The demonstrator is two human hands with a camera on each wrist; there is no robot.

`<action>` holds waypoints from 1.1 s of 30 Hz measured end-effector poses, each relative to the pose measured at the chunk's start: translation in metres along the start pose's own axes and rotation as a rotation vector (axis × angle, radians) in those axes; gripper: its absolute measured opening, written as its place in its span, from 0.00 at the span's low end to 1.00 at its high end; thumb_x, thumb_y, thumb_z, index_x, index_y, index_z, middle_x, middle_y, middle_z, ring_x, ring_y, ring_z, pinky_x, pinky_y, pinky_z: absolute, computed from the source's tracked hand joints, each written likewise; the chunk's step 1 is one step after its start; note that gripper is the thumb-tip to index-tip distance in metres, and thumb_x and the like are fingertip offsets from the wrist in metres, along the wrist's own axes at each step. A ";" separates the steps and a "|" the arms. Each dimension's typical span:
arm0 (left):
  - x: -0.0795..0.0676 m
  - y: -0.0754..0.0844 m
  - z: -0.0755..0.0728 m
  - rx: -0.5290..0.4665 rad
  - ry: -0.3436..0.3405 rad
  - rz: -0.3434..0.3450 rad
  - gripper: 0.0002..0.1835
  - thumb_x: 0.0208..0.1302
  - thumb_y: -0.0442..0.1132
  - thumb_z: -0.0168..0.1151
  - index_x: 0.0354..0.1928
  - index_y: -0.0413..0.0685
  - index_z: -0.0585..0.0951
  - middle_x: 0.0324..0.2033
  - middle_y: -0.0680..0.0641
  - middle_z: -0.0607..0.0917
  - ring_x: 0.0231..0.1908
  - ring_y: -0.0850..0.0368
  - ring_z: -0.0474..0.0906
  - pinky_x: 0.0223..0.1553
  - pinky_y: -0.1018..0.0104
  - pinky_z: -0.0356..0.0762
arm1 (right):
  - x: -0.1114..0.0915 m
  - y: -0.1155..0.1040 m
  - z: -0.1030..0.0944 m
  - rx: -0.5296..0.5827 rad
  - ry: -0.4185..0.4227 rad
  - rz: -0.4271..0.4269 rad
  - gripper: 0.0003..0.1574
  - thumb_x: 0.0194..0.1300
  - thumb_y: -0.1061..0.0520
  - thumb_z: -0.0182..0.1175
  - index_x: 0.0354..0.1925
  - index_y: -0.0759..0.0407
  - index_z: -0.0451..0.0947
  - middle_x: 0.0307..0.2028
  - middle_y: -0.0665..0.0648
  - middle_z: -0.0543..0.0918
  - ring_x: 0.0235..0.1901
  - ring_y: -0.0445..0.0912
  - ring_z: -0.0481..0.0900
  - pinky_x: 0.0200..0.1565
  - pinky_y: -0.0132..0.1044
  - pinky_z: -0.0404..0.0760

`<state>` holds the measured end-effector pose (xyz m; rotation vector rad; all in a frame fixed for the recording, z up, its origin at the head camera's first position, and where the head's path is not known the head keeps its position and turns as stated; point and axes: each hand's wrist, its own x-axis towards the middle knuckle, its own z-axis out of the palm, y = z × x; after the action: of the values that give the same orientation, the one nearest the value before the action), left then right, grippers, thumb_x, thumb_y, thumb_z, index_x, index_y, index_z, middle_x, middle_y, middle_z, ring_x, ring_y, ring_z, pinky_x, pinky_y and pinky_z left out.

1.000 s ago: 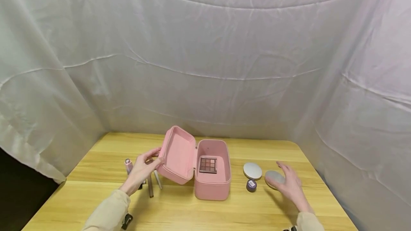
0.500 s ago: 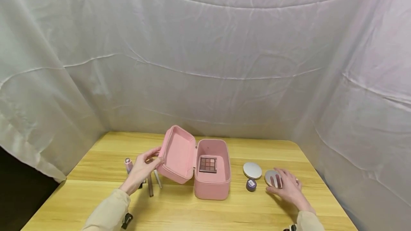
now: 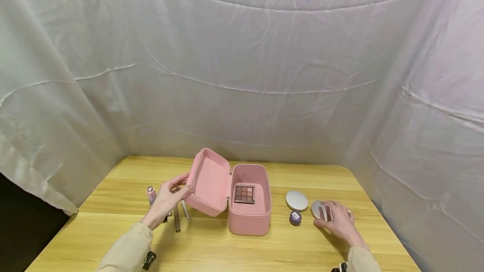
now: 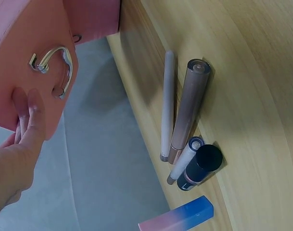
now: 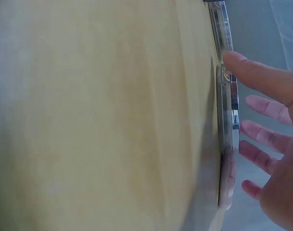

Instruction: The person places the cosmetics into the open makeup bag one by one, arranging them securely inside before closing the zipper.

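My left hand (image 3: 166, 200) pinches the raised lid (image 3: 210, 184) of a pink cosmetic case, thumb on the inner rim and fingers outside. A metal handle (image 4: 67, 62) shows on the lid in the left wrist view. Inside the case body (image 3: 249, 225) lies an eyeshadow palette (image 3: 244, 194). Over on the right, my right hand (image 3: 340, 221) hovers above a round mirrored compact (image 5: 228, 110), its fingers spread and lightly bent. The thumb is by the compact's edge; whether it touches is unclear. Finger reflections show in the shiny top.
A second silver compact (image 3: 296, 201) and a small purple jar (image 3: 295, 218) stand between case and right hand. Left of the case lie several makeup tubes, including a brown tube (image 4: 188, 106), a black-capped one (image 4: 202, 163) and a pink-blue one (image 4: 184, 215). Grey curtains (image 3: 242, 74) surround the table.
Over the last second my right hand has lowered and moved slightly left above the compact, its fingers coming over the top. My left hand keeps holding the lid in the same place.
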<state>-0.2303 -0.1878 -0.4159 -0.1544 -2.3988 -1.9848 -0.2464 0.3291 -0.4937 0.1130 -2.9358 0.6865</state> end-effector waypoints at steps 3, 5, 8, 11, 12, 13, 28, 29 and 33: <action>0.000 0.000 0.000 0.001 -0.002 -0.002 0.32 0.70 0.37 0.60 0.73 0.35 0.65 0.62 0.32 0.75 0.46 0.66 0.81 0.48 0.78 0.81 | 0.003 0.000 0.000 -0.003 0.001 0.007 0.47 0.49 0.44 0.78 0.60 0.68 0.74 0.62 0.75 0.74 0.62 0.73 0.69 0.62 0.76 0.56; 0.000 -0.001 0.000 -0.001 -0.001 -0.003 0.32 0.70 0.37 0.60 0.73 0.35 0.65 0.62 0.32 0.75 0.46 0.66 0.81 0.48 0.78 0.81 | 0.005 0.001 0.001 -0.007 0.002 0.009 0.46 0.48 0.45 0.78 0.59 0.68 0.75 0.61 0.76 0.74 0.61 0.73 0.69 0.63 0.77 0.55; 0.000 -0.001 0.000 -0.006 -0.002 -0.003 0.32 0.70 0.37 0.60 0.73 0.34 0.65 0.62 0.32 0.75 0.46 0.66 0.81 0.48 0.79 0.81 | 0.007 0.001 0.000 -0.010 0.004 0.011 0.44 0.48 0.46 0.78 0.57 0.68 0.76 0.59 0.75 0.75 0.59 0.73 0.70 0.62 0.77 0.56; 0.000 -0.001 0.000 -0.013 -0.005 -0.001 0.32 0.70 0.36 0.60 0.73 0.34 0.65 0.62 0.31 0.74 0.45 0.69 0.81 0.48 0.79 0.81 | 0.010 0.002 0.000 -0.017 0.004 0.013 0.43 0.48 0.46 0.78 0.56 0.68 0.76 0.58 0.75 0.77 0.58 0.72 0.72 0.61 0.77 0.57; -0.001 0.000 0.000 -0.014 -0.006 0.000 0.32 0.70 0.36 0.60 0.73 0.34 0.65 0.62 0.31 0.74 0.44 0.69 0.81 0.48 0.79 0.81 | 0.010 0.003 0.000 -0.021 0.005 0.013 0.43 0.47 0.46 0.79 0.56 0.68 0.76 0.57 0.74 0.78 0.57 0.71 0.72 0.60 0.77 0.58; -0.001 0.000 0.000 -0.014 -0.006 0.001 0.32 0.70 0.36 0.60 0.73 0.34 0.65 0.62 0.31 0.74 0.44 0.70 0.81 0.48 0.79 0.81 | 0.011 0.003 0.000 -0.023 0.006 0.013 0.43 0.47 0.46 0.79 0.55 0.68 0.76 0.57 0.74 0.78 0.57 0.71 0.73 0.60 0.77 0.58; -0.001 0.000 -0.001 -0.009 -0.002 0.002 0.32 0.70 0.37 0.59 0.73 0.33 0.65 0.62 0.31 0.74 0.46 0.66 0.80 0.49 0.79 0.81 | 0.019 0.008 -0.002 -0.046 0.003 0.008 0.47 0.44 0.44 0.80 0.55 0.69 0.77 0.49 0.71 0.84 0.50 0.65 0.78 0.56 0.71 0.63; -0.001 0.000 -0.001 -0.010 -0.003 0.001 0.32 0.70 0.37 0.59 0.73 0.33 0.65 0.62 0.31 0.73 0.46 0.66 0.80 0.49 0.79 0.81 | 0.019 0.008 -0.002 -0.050 0.004 0.007 0.48 0.44 0.44 0.80 0.56 0.70 0.77 0.50 0.72 0.83 0.50 0.66 0.78 0.55 0.71 0.63; -0.001 -0.001 -0.001 -0.015 -0.009 -0.002 0.32 0.70 0.36 0.59 0.73 0.33 0.64 0.62 0.31 0.73 0.45 0.67 0.80 0.49 0.79 0.81 | 0.020 0.009 -0.001 -0.051 0.005 0.006 0.51 0.43 0.44 0.80 0.58 0.72 0.75 0.54 0.75 0.80 0.52 0.68 0.77 0.55 0.70 0.65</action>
<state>-0.2297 -0.1891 -0.4163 -0.1615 -2.3915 -2.0077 -0.2669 0.3368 -0.4939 0.0976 -2.9477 0.6106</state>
